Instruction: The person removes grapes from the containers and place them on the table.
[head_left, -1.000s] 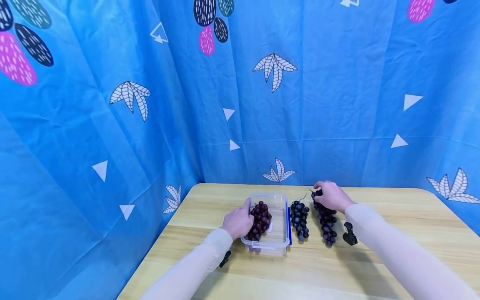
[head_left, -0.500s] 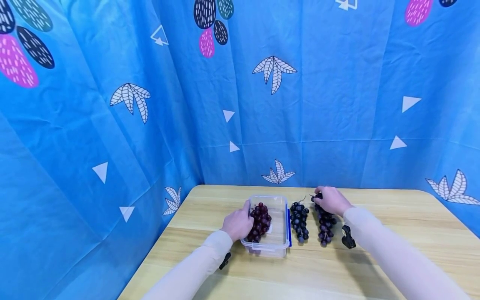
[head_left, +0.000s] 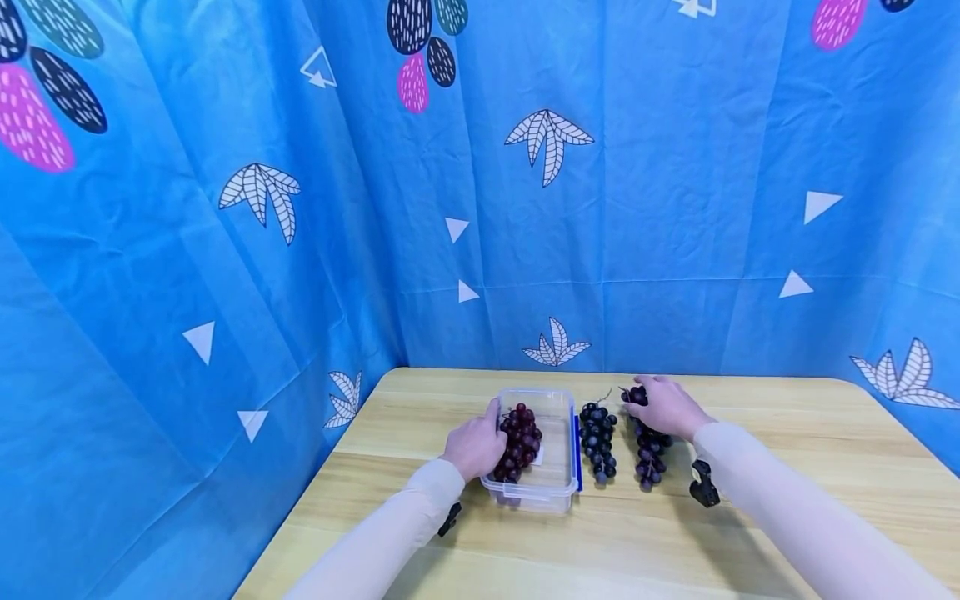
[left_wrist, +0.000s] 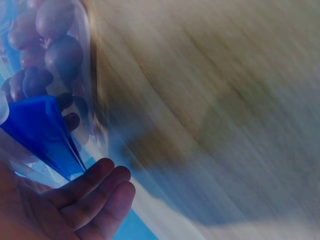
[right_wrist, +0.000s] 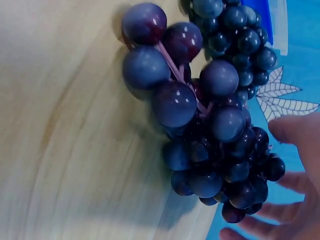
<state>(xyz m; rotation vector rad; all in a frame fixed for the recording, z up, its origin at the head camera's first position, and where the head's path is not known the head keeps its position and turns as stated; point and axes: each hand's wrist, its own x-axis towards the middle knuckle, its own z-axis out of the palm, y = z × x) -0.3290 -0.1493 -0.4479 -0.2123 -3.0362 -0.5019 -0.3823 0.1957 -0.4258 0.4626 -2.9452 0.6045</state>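
In the head view a clear container (head_left: 556, 446) holds a bunch of red grapes (head_left: 519, 442). My left hand (head_left: 476, 446) rests against its left wall, one finger along the rim; the left wrist view has three loosely extended fingers of this hand (left_wrist: 95, 202) beside a blue clip (left_wrist: 45, 132). To the right lie two dark bunches. My right hand (head_left: 666, 408) is over the upper part of the farther bunch (head_left: 651, 458). From the right wrist, thumb and fingers of that hand (right_wrist: 295, 185) stand spread around the end of this bunch (right_wrist: 200, 135), not closed on it.
The nearer dark bunch (head_left: 598, 442) lies between the container's blue right-hand clip (head_left: 578, 454) and the farther bunch. All stand on a light wooden table (head_left: 787, 450). A patterned blue curtain (head_left: 660, 208) hangs behind and to the left.
The farther dark bunch has shifted slightly left, its lower end nearer the other bunch. My right hand has moved a little, showing more of its top grapes. The left hand stays in place.
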